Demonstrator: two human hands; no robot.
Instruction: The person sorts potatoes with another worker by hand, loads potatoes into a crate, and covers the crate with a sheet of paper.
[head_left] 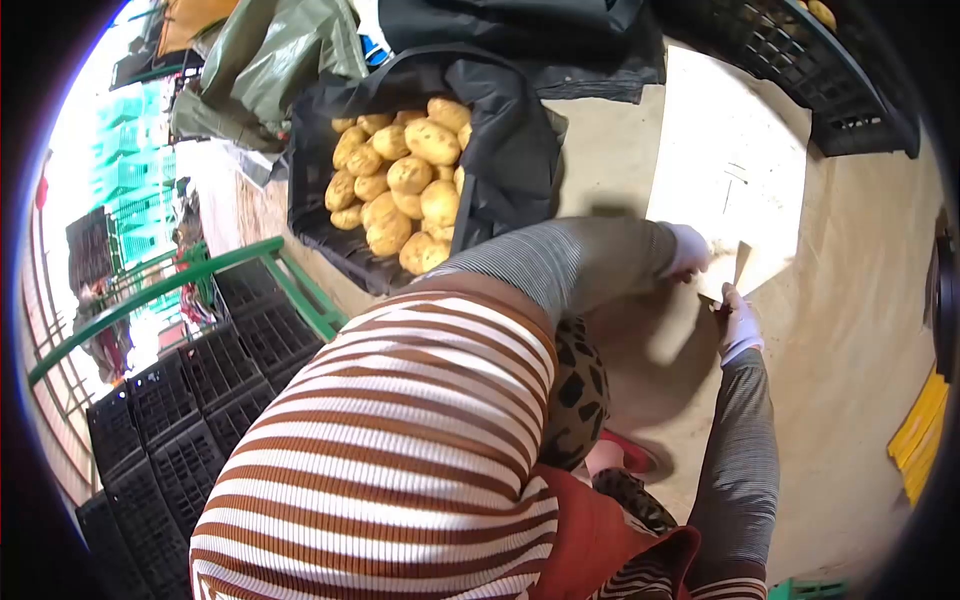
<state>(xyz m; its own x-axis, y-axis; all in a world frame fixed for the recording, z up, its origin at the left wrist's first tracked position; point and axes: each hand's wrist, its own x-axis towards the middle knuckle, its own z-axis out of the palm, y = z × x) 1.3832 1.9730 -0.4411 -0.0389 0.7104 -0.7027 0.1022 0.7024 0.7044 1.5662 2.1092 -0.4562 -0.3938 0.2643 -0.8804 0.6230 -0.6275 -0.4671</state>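
Note:
Both hands are at the near edge of a large white sheet (735,150) lying on the floor. My left hand (688,250), in a pale glove, has its fingers pressed together on the sheet's lower left corner. My right hand (738,322), gloved too, pinches the lower edge, where a corner of the sheet is folded up between the hands. Left of the sheet, a black crate lined with dark plastic (510,150) holds several yellow potatoes (410,175).
Stacked black crates (190,390) and a green metal rail (160,300) are at the left. Another black crate (800,60) stands at the upper right. Green and black bags (290,60) lie at the top. A yellow object (918,435) is at the right edge.

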